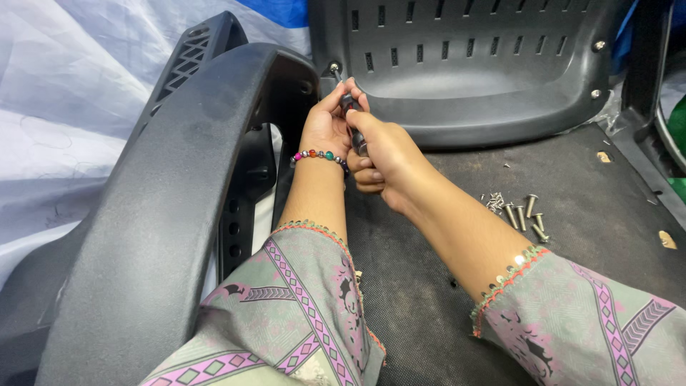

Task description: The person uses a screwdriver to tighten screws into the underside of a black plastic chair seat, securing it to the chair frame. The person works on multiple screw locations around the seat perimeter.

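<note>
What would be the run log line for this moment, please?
hands: left and right both grip screwdriver | tip: at screw in chair back shell | nearby: armrest, loose bolts

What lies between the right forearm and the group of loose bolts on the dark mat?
Only bare dark mat, seen in the head view, separates the right forearm from the loose bolts.

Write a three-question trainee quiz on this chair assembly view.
1. True or false: both hands grip the screwdriver.
2. Where do the loose bolts lie? A) on the black seat surface, beside the right forearm; B) in a tray.
3. Which wrist wears the beaded bracelet?

Key: 1. True: the left hand and right hand both close on it, tip at a screw in the chair back. 2. A. 3. Left.
</note>
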